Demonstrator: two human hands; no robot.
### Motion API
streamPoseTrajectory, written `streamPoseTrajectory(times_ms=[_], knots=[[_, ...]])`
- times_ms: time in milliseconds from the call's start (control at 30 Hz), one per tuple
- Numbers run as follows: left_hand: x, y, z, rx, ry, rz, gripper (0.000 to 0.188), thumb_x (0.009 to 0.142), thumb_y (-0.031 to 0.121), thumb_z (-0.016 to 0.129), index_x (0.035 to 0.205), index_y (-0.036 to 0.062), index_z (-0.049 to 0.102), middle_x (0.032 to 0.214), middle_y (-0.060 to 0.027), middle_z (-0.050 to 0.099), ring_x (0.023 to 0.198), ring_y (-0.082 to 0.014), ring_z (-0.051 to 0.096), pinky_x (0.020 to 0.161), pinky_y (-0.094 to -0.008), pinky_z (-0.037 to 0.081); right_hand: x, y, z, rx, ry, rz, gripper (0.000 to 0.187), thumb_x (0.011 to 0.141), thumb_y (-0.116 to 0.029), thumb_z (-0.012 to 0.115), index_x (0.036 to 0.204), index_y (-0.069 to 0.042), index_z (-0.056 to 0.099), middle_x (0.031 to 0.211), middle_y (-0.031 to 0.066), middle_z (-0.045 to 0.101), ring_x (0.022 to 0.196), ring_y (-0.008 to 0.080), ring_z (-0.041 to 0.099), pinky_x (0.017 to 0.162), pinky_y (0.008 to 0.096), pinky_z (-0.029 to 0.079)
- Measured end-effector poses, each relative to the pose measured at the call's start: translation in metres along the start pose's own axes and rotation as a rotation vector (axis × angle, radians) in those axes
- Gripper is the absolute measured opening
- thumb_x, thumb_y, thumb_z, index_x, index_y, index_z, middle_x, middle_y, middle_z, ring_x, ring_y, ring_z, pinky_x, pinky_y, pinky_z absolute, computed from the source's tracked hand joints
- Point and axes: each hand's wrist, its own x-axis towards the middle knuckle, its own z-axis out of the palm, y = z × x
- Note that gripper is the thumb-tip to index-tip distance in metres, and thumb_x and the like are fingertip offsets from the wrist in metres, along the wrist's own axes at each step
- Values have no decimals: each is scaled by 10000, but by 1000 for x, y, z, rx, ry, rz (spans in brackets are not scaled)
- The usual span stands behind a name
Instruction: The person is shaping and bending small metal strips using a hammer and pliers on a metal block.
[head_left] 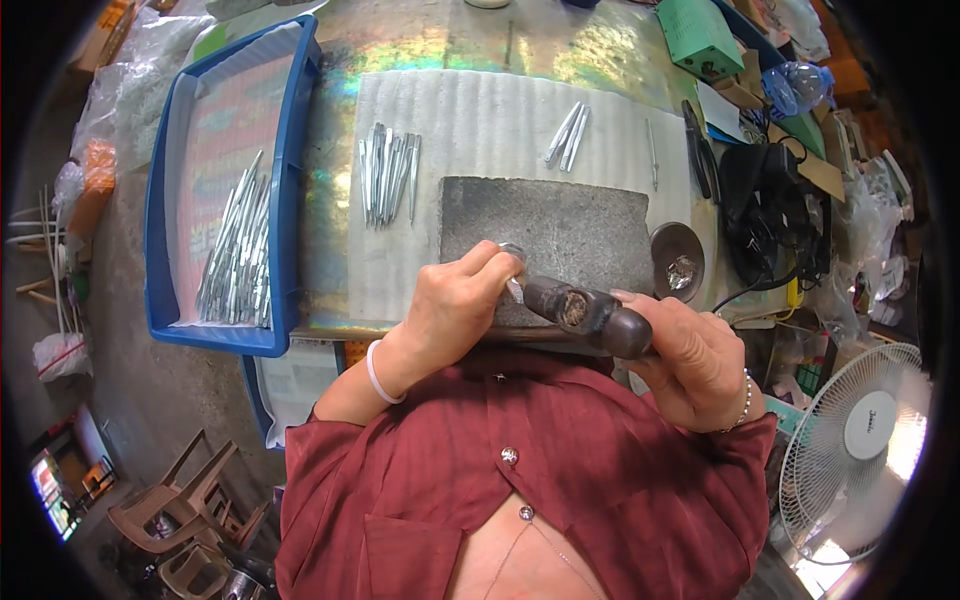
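My left hand [452, 302] is closed in a pinch around a short silvery metal piece [515, 289], over the near edge of a dark grey stone block [560, 225]. Just right of those fingers is the head of a hammer [575, 308] with a rounded end. My right hand [695, 365] grips this hammer, its handle mostly hidden by the head and fingers. Slim pointed silver metal rods [388, 175] lie in a bunch left of the block, and a few more rods [568, 137] lie beyond it. A dark round dish [677, 240] with shiny bits stands to its right.
White foam sheet [440, 110] covers the table under the block. At left, a blue tray [305, 160] holds many silver rods. Black-handled scissors [700, 160], a green box [700, 38] and a black bag [765, 200] are at right. A fan [855, 440] stands near my right side.
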Motion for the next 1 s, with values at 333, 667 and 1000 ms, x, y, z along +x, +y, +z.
streamPoseTrajectory(times_ms=[333, 667, 1000], knots=[[0, 0, -1, -14, -37, -16, 234, 683, -63, 598, 871, 69, 551, 741, -66, 526, 590, -255, 574, 479, -343, 464, -3, -1, 0, -102, -169, 26, 543, 717, 39, 665, 1215, 120, 466, 808, 122, 579, 579, 188, 569, 463, 271, 465], [1, 1, 0, 1, -45, 11, 219, 697, -58, 589, 872, 68, 554, 749, -70, 531, 585, -269, 577, 481, -348, 471, -2, -14, -6, -178, -167, 92, 521, 688, 94, 653, 1189, 74, 508, 698, 98, 542, 544, 223, 559, 479, 315, 461], [2, 4, -1, 41, -86, -40, 259, 672, -89, 580, 873, 75, 563, 761, -79, 533, 597, -294, 577, 489, -357, 475, -1, -23, -19, -252, -157, -29, 492, 746, 4, 633, 1212, 80, 497, 783, 81, 575, 524, 167, 545, 464, 247, 462]])
